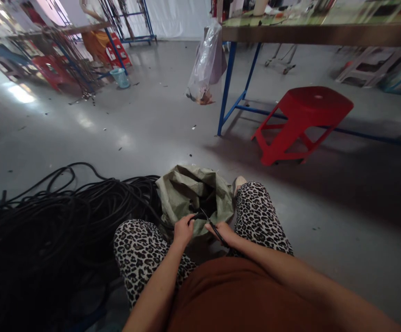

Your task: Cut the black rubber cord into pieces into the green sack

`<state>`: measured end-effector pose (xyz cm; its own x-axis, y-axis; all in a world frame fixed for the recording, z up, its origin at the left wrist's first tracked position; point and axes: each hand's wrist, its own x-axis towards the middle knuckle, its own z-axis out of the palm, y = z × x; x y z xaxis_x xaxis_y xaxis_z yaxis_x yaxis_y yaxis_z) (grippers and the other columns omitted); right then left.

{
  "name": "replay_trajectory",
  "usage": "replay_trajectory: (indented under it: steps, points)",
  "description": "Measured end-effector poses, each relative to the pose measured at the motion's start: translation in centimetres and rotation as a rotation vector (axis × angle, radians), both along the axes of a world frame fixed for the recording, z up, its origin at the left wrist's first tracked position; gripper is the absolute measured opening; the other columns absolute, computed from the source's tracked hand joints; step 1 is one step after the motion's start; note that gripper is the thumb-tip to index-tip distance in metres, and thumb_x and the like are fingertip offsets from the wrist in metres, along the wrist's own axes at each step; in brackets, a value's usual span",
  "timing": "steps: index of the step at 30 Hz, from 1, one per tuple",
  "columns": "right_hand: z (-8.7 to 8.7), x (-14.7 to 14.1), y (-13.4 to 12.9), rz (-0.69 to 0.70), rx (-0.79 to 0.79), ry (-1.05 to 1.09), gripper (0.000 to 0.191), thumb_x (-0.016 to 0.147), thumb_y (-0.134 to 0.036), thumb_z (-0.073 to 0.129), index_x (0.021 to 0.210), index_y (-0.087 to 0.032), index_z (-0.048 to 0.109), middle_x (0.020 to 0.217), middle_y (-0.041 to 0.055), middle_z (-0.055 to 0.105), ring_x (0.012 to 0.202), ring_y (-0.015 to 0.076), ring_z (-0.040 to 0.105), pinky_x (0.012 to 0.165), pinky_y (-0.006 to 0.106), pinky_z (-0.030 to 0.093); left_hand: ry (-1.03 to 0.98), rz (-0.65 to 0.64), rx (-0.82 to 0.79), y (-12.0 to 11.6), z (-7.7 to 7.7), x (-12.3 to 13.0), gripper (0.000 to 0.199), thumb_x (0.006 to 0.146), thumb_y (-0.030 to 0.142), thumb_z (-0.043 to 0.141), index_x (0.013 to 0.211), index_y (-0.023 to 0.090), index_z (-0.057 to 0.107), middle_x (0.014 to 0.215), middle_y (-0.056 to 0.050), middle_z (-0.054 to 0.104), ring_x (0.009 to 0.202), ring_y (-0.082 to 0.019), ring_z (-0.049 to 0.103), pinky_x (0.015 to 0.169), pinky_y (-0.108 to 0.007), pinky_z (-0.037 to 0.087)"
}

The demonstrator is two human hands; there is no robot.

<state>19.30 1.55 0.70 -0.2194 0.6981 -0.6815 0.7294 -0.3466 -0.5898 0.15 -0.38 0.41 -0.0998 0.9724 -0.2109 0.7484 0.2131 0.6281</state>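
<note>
My left hand (183,230) is closed around a length of black rubber tubing (198,216), which sticks out over the mouth of a sack. In my right hand (227,233) are dark-handled scissors (215,229), their blades pointing up and left, close to the tubing. Whether the blades touch it I cannot tell. The greenish woven sack (223,193) stands open between my knees, with dark pieces inside that are hard to make out. A large heap of coiled black tubing (117,198) lies on the floor to my left.
A red plastic stool (316,103) stands ahead on the right, beside a blue-legged table (231,78). A clear plastic bag (205,64) hangs from the table's corner. Farther left are a light-blue bin (120,78), red chairs and another workbench with people. Scraps dot the grey floor.
</note>
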Motion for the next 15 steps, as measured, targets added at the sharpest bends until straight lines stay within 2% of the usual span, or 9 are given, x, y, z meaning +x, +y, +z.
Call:
replay_trajectory:
  steps: [10,15]
  points:
    - [-1.8,0.4,-0.2,-0.024,-0.101,0.021,0.061,0.081,-0.073,0.050,0.054,-0.017,0.050,0.042,0.0014,0.047,0.037,0.0146,0.052,0.037,0.022,0.040,-0.019,0.034,-0.024,0.1,0.0,-0.3,0.032,0.086,0.018,0.050,0.112,0.019,0.069,0.112,-0.008,0.071,0.104,-0.020,0.064,0.097,-0.035,0.047]
    - [-2.5,0.0,-0.2,-0.174,-0.190,0.133,0.063,0.081,-0.076,0.046,0.058,-0.017,0.051,0.044,0.0005,0.049,0.036,0.0126,0.051,0.035,0.020,0.040,-0.045,0.107,0.002,0.3,0.1,-0.2,0.032,0.086,0.019,0.052,0.113,0.020,0.068,0.114,-0.008,0.070,0.106,-0.021,0.064,0.098,-0.036,0.047]
